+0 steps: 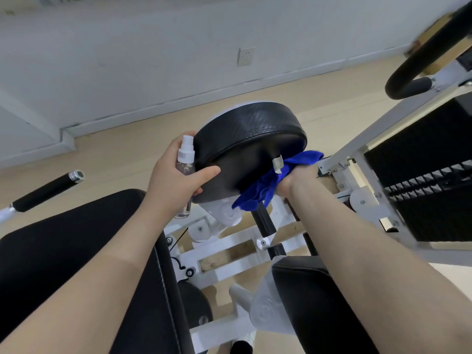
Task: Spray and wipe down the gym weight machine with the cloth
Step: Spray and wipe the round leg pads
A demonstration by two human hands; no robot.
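A round black padded cushion [249, 139] of the white-framed weight machine [229, 249] fills the centre, tilted toward me. My left hand [176, 175] grips a small clear spray bottle [186, 164] with a white nozzle, and its thumb rests on the cushion's left side. My right hand [296, 180] holds a blue cloth [270, 182] bunched against the cushion's lower right underside. The fingers of that hand are hidden behind the cloth and pad.
Black seat pads lie at lower left [76, 251] and lower right [319, 302]. A black handle grip [46, 190] sticks out at left, a curved black bar [429, 60] at upper right, the weight stack [434, 180] at right. Wooden floor and a white wall with a socket [245, 56] lie beyond.
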